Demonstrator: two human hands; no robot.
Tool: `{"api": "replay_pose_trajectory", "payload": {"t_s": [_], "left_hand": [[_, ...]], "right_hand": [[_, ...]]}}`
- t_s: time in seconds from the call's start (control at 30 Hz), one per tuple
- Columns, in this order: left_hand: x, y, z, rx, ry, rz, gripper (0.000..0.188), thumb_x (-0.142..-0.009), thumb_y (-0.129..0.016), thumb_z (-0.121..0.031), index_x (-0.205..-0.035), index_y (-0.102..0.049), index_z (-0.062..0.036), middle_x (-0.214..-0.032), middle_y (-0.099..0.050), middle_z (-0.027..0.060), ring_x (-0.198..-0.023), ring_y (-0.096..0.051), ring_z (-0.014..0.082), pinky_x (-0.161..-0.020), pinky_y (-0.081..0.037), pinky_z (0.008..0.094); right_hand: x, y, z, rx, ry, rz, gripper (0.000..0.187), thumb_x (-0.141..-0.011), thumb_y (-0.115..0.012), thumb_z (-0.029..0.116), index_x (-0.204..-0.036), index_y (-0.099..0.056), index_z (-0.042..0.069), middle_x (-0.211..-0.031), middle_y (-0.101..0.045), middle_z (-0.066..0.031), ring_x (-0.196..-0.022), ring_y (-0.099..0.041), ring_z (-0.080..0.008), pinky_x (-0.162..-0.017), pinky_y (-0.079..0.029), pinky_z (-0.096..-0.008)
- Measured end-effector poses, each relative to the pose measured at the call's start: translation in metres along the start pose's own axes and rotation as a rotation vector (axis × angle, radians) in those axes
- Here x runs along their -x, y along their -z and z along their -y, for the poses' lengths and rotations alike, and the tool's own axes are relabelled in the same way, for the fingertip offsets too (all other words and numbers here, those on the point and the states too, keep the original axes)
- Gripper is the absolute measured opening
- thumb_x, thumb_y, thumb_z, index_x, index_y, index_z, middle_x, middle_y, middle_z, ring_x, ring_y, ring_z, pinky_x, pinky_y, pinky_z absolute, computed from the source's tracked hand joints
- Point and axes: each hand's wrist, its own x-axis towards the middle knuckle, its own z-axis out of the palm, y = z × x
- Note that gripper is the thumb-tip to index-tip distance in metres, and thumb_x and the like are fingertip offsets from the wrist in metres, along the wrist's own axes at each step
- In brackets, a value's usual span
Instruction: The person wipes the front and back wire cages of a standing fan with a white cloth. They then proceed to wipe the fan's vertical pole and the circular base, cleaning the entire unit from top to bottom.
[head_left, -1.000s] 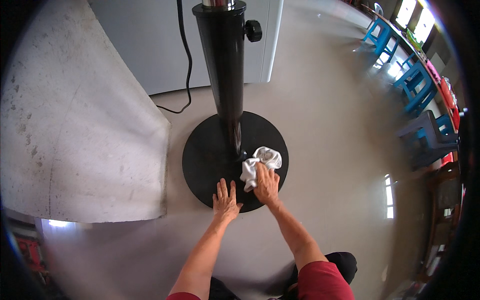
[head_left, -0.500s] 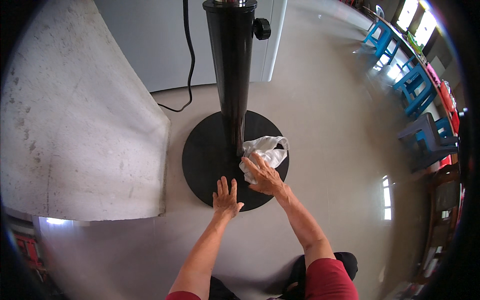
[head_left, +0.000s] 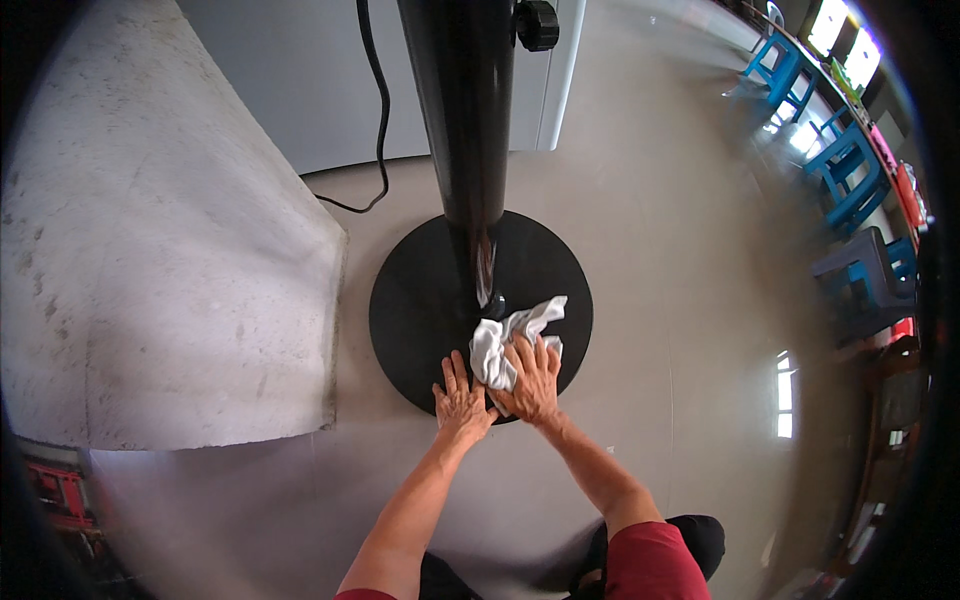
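A round black base point(head_left: 410, 290) lies flat on the floor, with a thick black pole point(head_left: 460, 120) rising from it. My right hand point(head_left: 530, 388) presses a crumpled white cloth point(head_left: 493, 352) down on the near right part of the base, fingers bent over it. Beside it, my left hand point(head_left: 462, 402) rests palm down on the base's near edge, fingers stretched out and holding nothing. Its thumb reaches close to the cloth. Part of the cloth is hidden beneath my right hand.
A black knob point(head_left: 537, 25) sticks out from the pole. To the left stands a pale rough pillar point(head_left: 180, 240); behind is a grey-white cabinet-like body point(head_left: 300, 90) with a black cable point(head_left: 382, 110). Blue stools point(head_left: 848, 175) and a dark chair point(head_left: 870, 270) line the right.
My right hand has pulled the cloth nearer to me, away from the pole's foot and beside my left hand. The left hand has stayed on the base, shifting slightly in view.
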Motion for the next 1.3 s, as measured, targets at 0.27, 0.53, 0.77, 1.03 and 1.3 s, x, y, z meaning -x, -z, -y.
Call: {"api": "replay_pose_trajectory", "payload": {"t_s": [0.27, 0.53, 0.77, 1.03, 1.3], "left_hand": [[0.006, 0.004, 0.0, -0.012, -0.037, -0.022, 0.099, -0.077, -0.066, -0.049, -0.146, -0.01, -0.005, -0.15, -0.001, 0.0274, -0.138, -0.007, 0.0427, -0.101, -0.031, 0.0581], [0.003, 0.0, -0.001, 0.0, -0.067, -0.022, 0.098, -0.078, -0.066, -0.05, -0.146, -0.01, -0.0063, -0.149, 0.0, 0.028, -0.139, -0.005, 0.0429, -0.1, -0.032, 0.0588], [0.004, 0.004, -0.002, 0.026, -0.002, -0.002, 0.103, -0.074, -0.071, -0.046, -0.146, -0.008, -0.007, -0.15, 0.003, 0.0253, -0.139, -0.003, 0.0415, -0.103, -0.028, 0.0587], [0.003, 0.015, -0.004, -0.01, 0.006, 0.04, 0.115, -0.063, -0.078, -0.049, -0.146, -0.009, -0.0071, -0.151, 0.0, 0.0237, -0.14, -0.005, 0.0402, -0.102, -0.03, 0.0574], [0.006, 0.017, -0.001, 0.043, -0.025, 0.05, 0.118, -0.062, -0.081, -0.045, -0.147, -0.006, -0.0107, -0.151, 0.002, 0.0234, -0.14, -0.004, 0.0395, -0.103, -0.03, 0.057]], "right_hand": [[-0.053, 0.008, -0.044, -0.044, -0.174, 0.037, 0.077, -0.062, -0.07, 0.008, -0.132, -0.043, 0.02, -0.123, -0.05, -0.0045, -0.111, -0.045, -0.0309, -0.085, -0.036, -0.0461], [-0.121, -0.01, -0.082, 0.061, -0.341, 0.084, 0.065, -0.068, -0.062, 0.006, -0.126, -0.046, 0.032, -0.126, -0.049, 0.0029, -0.106, -0.046, -0.0328, -0.079, -0.041, -0.0504], [-0.019, 0.01, -0.024, -0.017, -0.318, 0.066, 0.078, -0.062, -0.069, 0.013, -0.134, -0.042, 0.026, -0.138, -0.04, -0.0064, -0.12, -0.036, -0.0363, -0.095, -0.03, -0.051], [0.027, 0.024, 0.009, 0.025, -0.301, 0.064, 0.074, -0.06, -0.074, 0.017, -0.128, -0.048, 0.024, -0.137, -0.04, -0.0092, -0.117, -0.038, -0.0339, -0.091, -0.033, -0.047], [-0.048, 0.013, -0.083, -0.016, -0.622, -0.01, 0.068, -0.072, -0.066, 0.01, -0.133, -0.039, 0.027, -0.139, -0.034, -0.0141, -0.121, -0.034, -0.0449, -0.095, -0.032, -0.0566]]}}
